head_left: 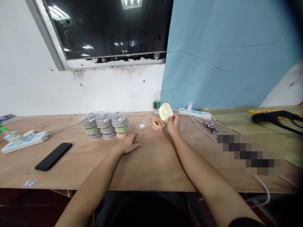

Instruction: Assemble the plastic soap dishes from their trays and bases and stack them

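Observation:
My right hand (174,124) is raised a little above the table and pinches a pale yellow, rounded ring-shaped piece (165,111) at its edge. Just left of it an orange-pink piece (157,123) of the same shape lies on the table, and beside that a clear lid (141,125). My left hand (129,144) rests flat on the wooden table (94,160), fingers stretched out and holding nothing. Close in front of it stand three stacks of small lidded containers (105,125), grey, green and peach.
A black phone (53,156) lies at the left, with a white power strip (23,140) behind it. A second power strip (195,113) with cables and a small bottle (156,103) stand by the wall. A black tool (274,118) lies far right.

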